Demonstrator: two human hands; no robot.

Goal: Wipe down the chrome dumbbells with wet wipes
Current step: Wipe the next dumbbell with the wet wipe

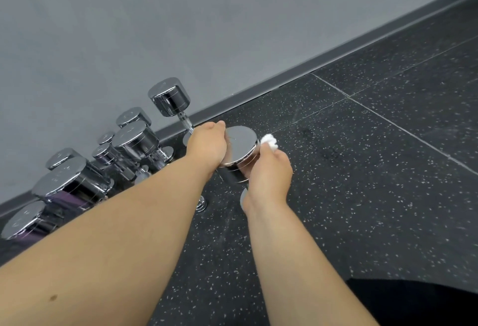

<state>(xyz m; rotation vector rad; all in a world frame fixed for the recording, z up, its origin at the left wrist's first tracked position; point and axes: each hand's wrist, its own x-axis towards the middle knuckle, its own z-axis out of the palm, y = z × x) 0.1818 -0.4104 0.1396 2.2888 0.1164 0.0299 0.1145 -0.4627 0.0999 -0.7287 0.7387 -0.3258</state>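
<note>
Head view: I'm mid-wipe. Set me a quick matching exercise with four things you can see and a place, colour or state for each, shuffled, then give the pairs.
Things:
1. left hand
2. right hand
3. tall dumbbell
4. floor

States:
A. black with pale specks
B. pinches the white wipe
C. stands on end by the baseboard
D. grips the top head of the held dumbbell

Pairs: 1-D, 2-B, 3-C, 4-A
</note>
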